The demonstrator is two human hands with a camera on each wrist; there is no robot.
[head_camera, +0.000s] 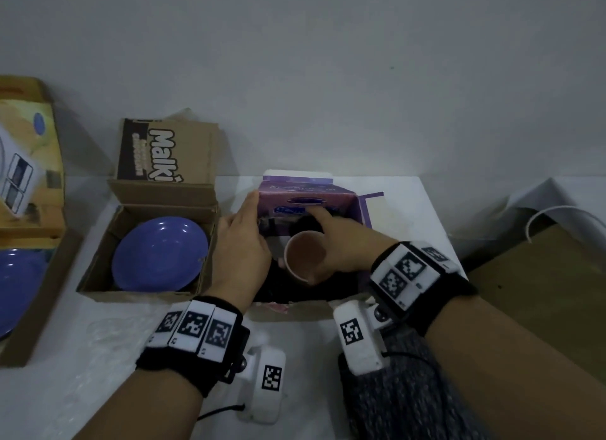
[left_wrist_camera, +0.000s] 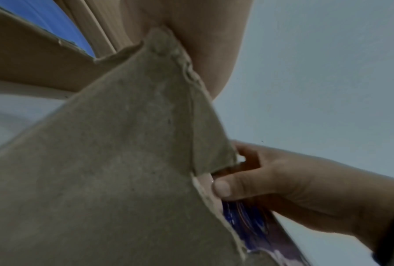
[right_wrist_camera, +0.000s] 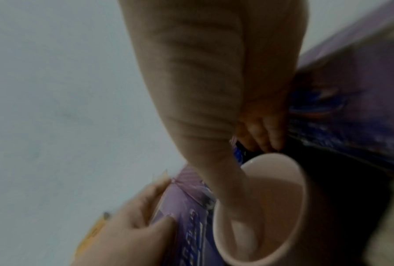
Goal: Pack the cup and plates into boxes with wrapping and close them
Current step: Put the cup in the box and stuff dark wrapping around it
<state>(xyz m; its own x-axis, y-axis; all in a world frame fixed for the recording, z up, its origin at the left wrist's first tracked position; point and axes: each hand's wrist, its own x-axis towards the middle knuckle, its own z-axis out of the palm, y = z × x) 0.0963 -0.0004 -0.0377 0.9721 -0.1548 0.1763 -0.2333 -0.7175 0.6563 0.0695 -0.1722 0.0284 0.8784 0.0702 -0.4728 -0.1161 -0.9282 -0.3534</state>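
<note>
A purple printed box (head_camera: 308,197) stands open at the middle of the white table. My left hand (head_camera: 242,243) holds its left flap (left_wrist_camera: 123,162), and in the right wrist view the fingers (right_wrist_camera: 134,225) pinch the flap's edge. My right hand (head_camera: 337,246) holds a pink cup (head_camera: 305,259) inside the box, tilted toward me. The thumb (right_wrist_camera: 225,189) is inside the cup's rim (right_wrist_camera: 303,198) and the fingers are outside. A blue plate (head_camera: 160,252) lies in an open brown cardboard box (head_camera: 137,292) just to the left.
At the far left, another blue plate (head_camera: 16,288) lies in a flat carton below a yellow printed box (head_camera: 29,164). Clear bubble wrap (head_camera: 98,338) lies on the near table. A brown board (head_camera: 541,275) sits beyond the table's right edge. The wall is close behind.
</note>
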